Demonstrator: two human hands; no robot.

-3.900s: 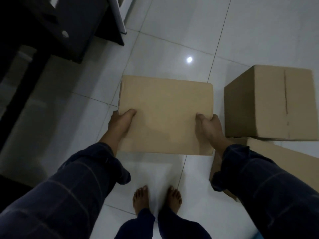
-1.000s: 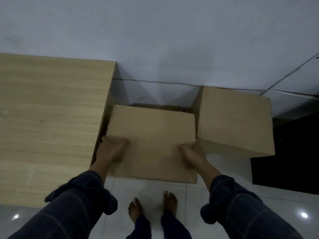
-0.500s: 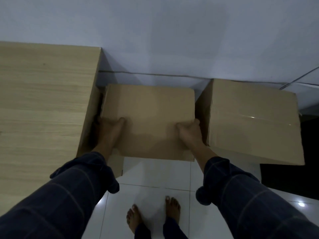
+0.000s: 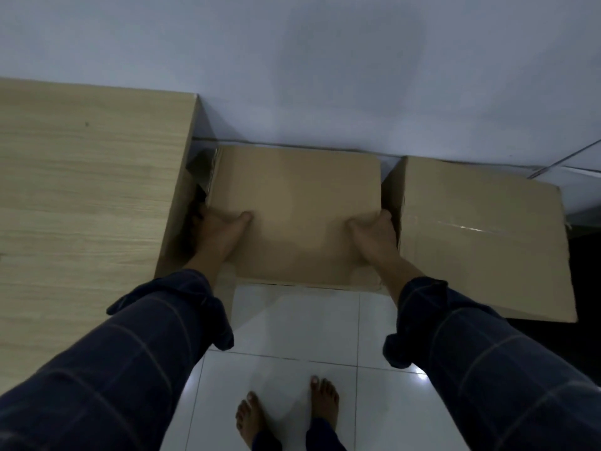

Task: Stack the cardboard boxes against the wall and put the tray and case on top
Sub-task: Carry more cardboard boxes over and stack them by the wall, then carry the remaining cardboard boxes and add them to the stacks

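Note:
A plain brown cardboard box (image 4: pixel 297 196) is held level in front of me, its far edge close to the white wall (image 4: pixel 325 76). My left hand (image 4: pixel 218 234) grips its left side with the thumb on top. My right hand (image 4: pixel 374 237) grips its right side the same way. Beneath it the edge of another cardboard box (image 4: pixel 227 288) shows near my left wrist. A larger cardboard box (image 4: pixel 481 236) with clear tape on top stands against the wall to the right, its side close to my right hand. No tray or case is in view.
A light wooden tabletop (image 4: pixel 84 196) stands at the left, its edge close to my left hand. White floor tiles (image 4: pixel 292 330) lie below, with my bare feet (image 4: pixel 286 415) on them. A dark area (image 4: pixel 585 304) lies at the far right.
I carried the box from the open floor to the wall. Over the last second it has moved farther toward the wall, between the table and the larger box. Both hands keep their grip.

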